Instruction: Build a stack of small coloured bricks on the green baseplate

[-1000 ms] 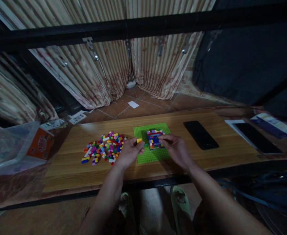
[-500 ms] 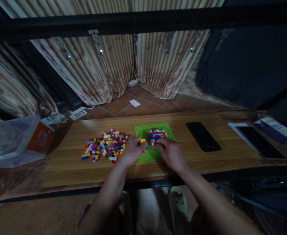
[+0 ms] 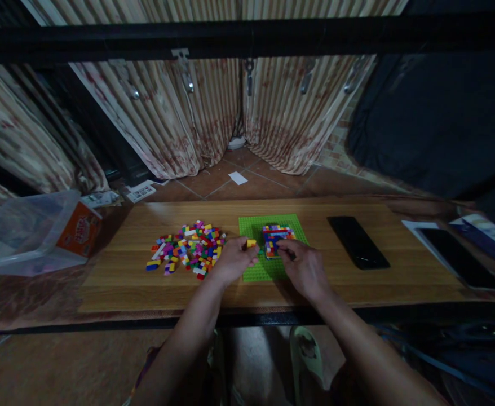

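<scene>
A yellow toy brick (image 3: 251,243) is pinched between the thumb and fingers of my left hand (image 3: 233,260), over the left part of a green studded baseplate (image 3: 253,273). On the baseplate stands a low block of many-coloured bricks (image 3: 272,239). My right hand (image 3: 306,268) is at the right side of this block, its fingertips bent together against or just over it. Whether a small piece is between those fingertips is hidden. Left of my left hand lies a loose pile of coloured toy bricks (image 3: 197,248).
The wooden board (image 3: 124,290) carries a black phone (image 3: 357,242) on the right. Beyond it lies another dark flat device (image 3: 463,258) on white paper. A clear plastic box (image 3: 27,237) with an orange label stands at the left. Striped curtains (image 3: 213,113) hang behind.
The whole view has shifted slightly, so things appear further right. My left hand still pinches the yellow brick, and my right hand stays at the block with its fingers slightly shifted.
</scene>
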`<state>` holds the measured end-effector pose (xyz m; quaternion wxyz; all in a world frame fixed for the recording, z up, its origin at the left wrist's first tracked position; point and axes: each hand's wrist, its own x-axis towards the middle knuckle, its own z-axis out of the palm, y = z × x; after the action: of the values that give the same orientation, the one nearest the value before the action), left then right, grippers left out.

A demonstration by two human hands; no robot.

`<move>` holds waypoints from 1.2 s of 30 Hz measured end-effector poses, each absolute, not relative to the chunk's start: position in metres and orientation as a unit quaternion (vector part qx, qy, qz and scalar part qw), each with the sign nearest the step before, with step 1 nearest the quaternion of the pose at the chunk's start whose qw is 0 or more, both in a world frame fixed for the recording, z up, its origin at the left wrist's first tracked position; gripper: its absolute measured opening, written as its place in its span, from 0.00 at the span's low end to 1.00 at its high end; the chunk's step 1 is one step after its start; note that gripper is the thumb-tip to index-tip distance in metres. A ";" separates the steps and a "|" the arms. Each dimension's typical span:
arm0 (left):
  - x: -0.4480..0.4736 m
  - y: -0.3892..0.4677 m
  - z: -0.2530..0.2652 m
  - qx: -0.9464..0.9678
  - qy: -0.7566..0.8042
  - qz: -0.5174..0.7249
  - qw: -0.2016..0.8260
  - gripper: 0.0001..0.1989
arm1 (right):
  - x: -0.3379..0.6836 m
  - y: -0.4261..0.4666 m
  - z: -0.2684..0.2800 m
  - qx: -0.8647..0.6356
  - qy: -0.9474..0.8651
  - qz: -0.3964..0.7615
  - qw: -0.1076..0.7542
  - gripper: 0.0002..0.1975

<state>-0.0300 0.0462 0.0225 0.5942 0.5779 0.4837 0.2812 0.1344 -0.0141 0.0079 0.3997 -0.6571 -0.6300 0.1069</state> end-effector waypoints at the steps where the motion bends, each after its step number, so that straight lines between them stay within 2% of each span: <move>1: -0.030 0.046 0.022 0.577 0.483 0.282 0.595 0.08 | 0.135 -0.014 0.008 -0.662 -0.621 0.110 0.406 0.11; 10: -0.031 0.048 0.019 0.587 0.474 0.287 0.590 0.08 | 0.137 -0.010 0.012 -0.683 -0.590 0.070 0.425 0.08; 24: -0.031 0.046 0.022 0.576 0.484 0.283 0.595 0.07 | 0.136 -0.004 0.007 -0.681 -0.589 0.094 0.425 0.08; 36: -0.025 0.042 0.026 0.501 0.448 0.317 0.670 0.07 | 0.133 -0.008 0.012 -0.656 -0.590 0.105 0.459 0.09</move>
<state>-0.0254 0.0417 0.0263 0.6696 0.5009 0.4476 0.3167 0.1331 -0.0077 0.0118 0.4591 -0.6560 -0.5897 0.1051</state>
